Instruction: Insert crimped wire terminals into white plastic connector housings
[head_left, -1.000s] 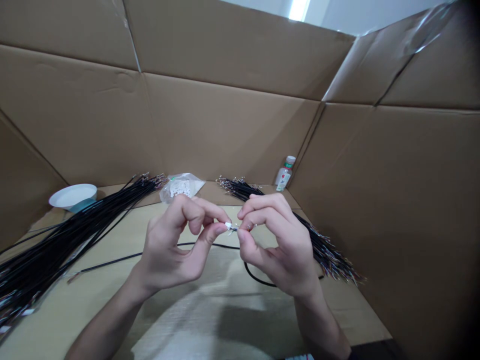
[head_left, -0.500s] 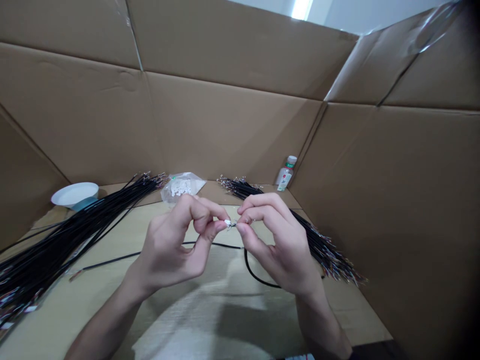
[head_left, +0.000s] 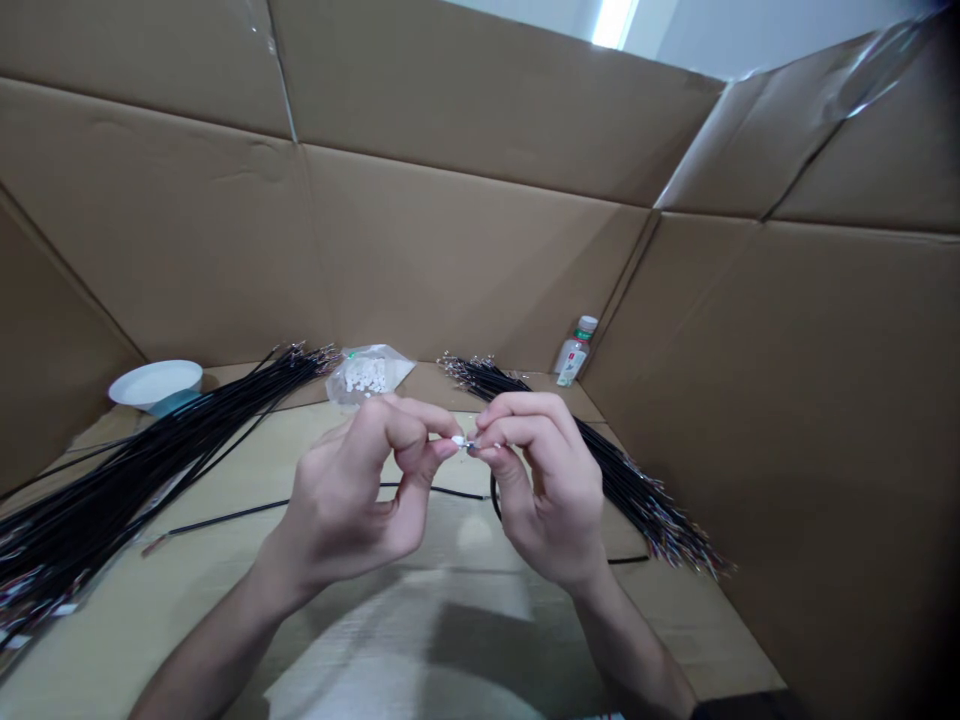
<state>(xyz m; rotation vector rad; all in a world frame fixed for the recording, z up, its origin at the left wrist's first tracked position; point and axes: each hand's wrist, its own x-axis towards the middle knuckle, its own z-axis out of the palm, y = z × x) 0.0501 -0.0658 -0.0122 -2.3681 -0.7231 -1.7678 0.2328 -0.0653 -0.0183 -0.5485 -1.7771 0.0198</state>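
Observation:
My left hand (head_left: 360,490) pinches a small white connector (head_left: 457,441) between thumb and index finger. Facing it, my right hand (head_left: 544,480) is closed in a pinch on thin wire ends (head_left: 471,445) that meet the connector. How far the wires sit inside it is too small to tell. Below the fingers, a black cable (head_left: 225,518) with a stripped end lies across the table. Part of a black cable (head_left: 495,495) curves down behind my right hand, which hides most of it.
A thick bundle of black cables (head_left: 150,465) lies at the left, another cable bundle (head_left: 622,475) at the right. At the back are a white bowl (head_left: 154,382), a clear bag of small white parts (head_left: 367,375) and a bottle (head_left: 575,352). Cardboard walls (head_left: 480,260) enclose the table.
My right hand has shifted slightly left and its fingers have drawn closer to the white connector. The cable loop behind it is now more hidden. The left hand has barely moved.

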